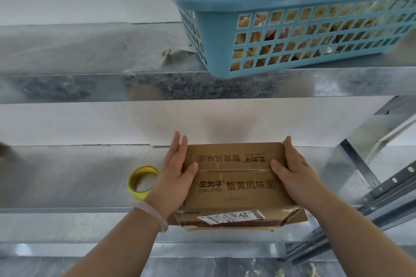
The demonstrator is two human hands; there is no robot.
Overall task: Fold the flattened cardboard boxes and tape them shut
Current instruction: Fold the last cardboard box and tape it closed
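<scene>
A brown cardboard box point(236, 184) with printed characters and a shipping label stands folded up on the metal shelf point(67, 177). Its two top flaps meet in a seam across the middle. My left hand point(175, 177) holds the box's left side, thumb pressing on the top near the seam. My right hand point(292, 171) holds the right side the same way, thumb on the top flap. A roll of yellow tape point(142, 181) lies flat on the shelf just left of my left hand.
A blue plastic basket point(292, 29) filled with packets sits on the upper shelf point(90, 87), above and to the right. Metal shelf uprights and brackets point(371, 164) slant at the right. A white wall is behind the shelves.
</scene>
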